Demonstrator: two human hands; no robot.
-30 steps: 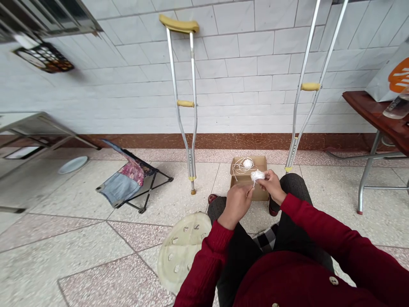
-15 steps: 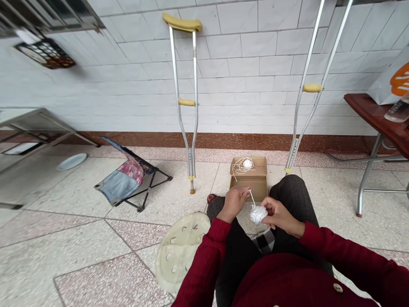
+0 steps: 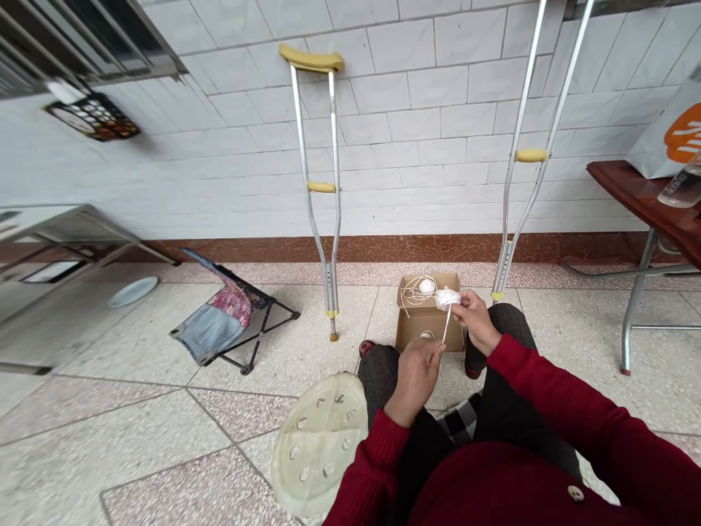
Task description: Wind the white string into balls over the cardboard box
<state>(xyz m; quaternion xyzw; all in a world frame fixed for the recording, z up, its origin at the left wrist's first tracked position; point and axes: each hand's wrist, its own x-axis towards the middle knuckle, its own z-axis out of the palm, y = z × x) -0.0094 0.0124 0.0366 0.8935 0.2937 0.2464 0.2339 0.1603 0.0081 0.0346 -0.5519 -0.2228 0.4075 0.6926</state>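
Note:
My right hand pinches a small ball of white yarn at its right side, held up over the open cardboard box. A taut white strand runs down from the ball to my left hand, whose fingers are closed on it. Below and beyond lies the cardboard box on the floor. On its raised flap rest a second white ball and loose loops of string. Something small and white shows inside the box, partly hidden by my left hand.
Two crutches lean on the tiled wall. A folding stool and a pale round mat with holes are to the left. At right stands a red-brown table bearing a bag and a clear cup.
My right hand has lifted the yarn ball up and away from me, over the box. My left hand has come lower and nearer, so the strand now runs downward from the ball.

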